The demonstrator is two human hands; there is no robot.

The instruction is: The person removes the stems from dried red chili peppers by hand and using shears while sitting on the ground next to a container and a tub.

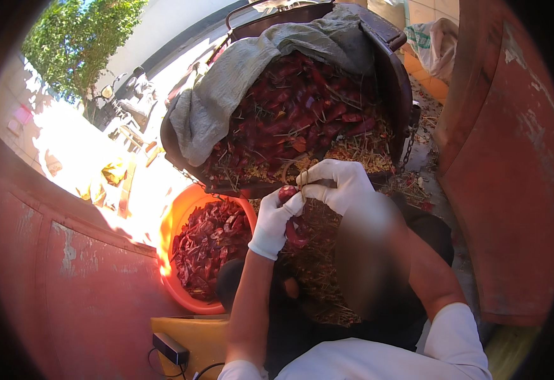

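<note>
My left hand [272, 219], in a white glove, is closed around a dried red chili pepper [297, 234]; part of it shows below the fingers and some red above them. My right hand [342, 182], gloved the same way, pinches a thin tan stem [303, 181] just above the left fingertips. Whether that stem is still joined to the chili I cannot tell. Both hands meet in front of a tipped dark cart [406, 88] holding a heap of dried red chilies [308, 95] with stems and yellowish bits. An orange basin [170, 283] of dark red chili pieces [208, 250] stands left of my forearm.
A grey woven sack [217, 107] drapes over the cart's left and far edges. Red, peeling metal panels [511, 171] rise at both sides. Stems litter the ground [318, 278] below my hands. Near the front left, a small black box [170, 347] rests on a yellow-brown surface [201, 335].
</note>
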